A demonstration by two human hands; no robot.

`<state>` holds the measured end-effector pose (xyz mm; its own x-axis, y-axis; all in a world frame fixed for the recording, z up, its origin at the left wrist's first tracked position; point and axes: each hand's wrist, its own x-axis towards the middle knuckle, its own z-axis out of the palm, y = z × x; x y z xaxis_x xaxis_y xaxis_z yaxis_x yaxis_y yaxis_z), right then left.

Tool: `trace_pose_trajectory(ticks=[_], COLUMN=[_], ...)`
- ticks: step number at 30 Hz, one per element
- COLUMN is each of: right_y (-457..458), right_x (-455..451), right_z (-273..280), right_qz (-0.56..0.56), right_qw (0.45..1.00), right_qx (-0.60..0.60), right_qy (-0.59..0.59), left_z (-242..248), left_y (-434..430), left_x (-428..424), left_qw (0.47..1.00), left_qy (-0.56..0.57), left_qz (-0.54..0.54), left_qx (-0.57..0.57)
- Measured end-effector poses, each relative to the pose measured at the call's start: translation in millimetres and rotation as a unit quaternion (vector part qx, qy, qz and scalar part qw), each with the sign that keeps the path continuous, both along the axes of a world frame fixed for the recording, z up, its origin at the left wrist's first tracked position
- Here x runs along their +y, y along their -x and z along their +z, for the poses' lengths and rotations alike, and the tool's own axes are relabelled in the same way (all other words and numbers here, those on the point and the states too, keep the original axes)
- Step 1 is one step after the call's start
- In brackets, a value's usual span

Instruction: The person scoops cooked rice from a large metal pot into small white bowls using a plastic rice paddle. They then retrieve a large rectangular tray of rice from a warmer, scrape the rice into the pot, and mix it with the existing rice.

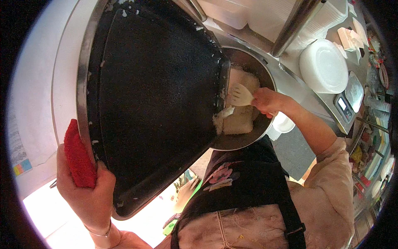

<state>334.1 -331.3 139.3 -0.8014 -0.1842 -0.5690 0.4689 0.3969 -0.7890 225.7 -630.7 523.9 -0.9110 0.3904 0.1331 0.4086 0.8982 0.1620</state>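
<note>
My left hand (88, 199) grips the far-left rim of a large black rectangular pan (161, 77) through a folded red cloth (77, 158). The pan is steeply tilted, its lower edge resting over or just above a round metal pot (244, 141); whether they touch I cannot tell. Bits of white food cling to the pan's edges. Thick slabs of what looks like cooked rice (239, 123) lie in the pot beside that lower edge. My right hand (269, 101) holds a white slotted spatula (241, 96), its blade over the rice at the pan's lip.
To the right, a steel counter (298, 81) carries a stack of round white lids or plates (325, 67), a digital scale (343, 107) and stacked plastic containers (323, 21). A metal tube (295, 29) slants above it. A white tub (283, 123) stands below the right forearm.
</note>
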Motion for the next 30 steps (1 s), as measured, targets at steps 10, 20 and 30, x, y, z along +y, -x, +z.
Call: trace_pose_trajectory(ticks=[10, 20, 30], right_y=[34.7, -19.5, -20.1], right_x=[-114.3, -126.4, -90.7], right_z=[-76.6, -14.0, -18.7], right_qz=[0.175, 0.2, 0.181], right_qw=[0.98, 0.95, 0.935], right_qx=[-0.087, 0.187, 0.061], right_qy=[-0.045, -0.15, -0.299], left_z=[-15.4, -24.5, -39.7], left_y=[0.9, 10.3, 31.4], left_x=[-22.9, -33.6, -49.4], left_qw=[0.989, 0.985, 0.988], left_qy=[-0.138, -0.161, -0.141], left_qz=[-0.02, 0.026, 0.024], left_qx=[-0.039, -0.051, -0.065])
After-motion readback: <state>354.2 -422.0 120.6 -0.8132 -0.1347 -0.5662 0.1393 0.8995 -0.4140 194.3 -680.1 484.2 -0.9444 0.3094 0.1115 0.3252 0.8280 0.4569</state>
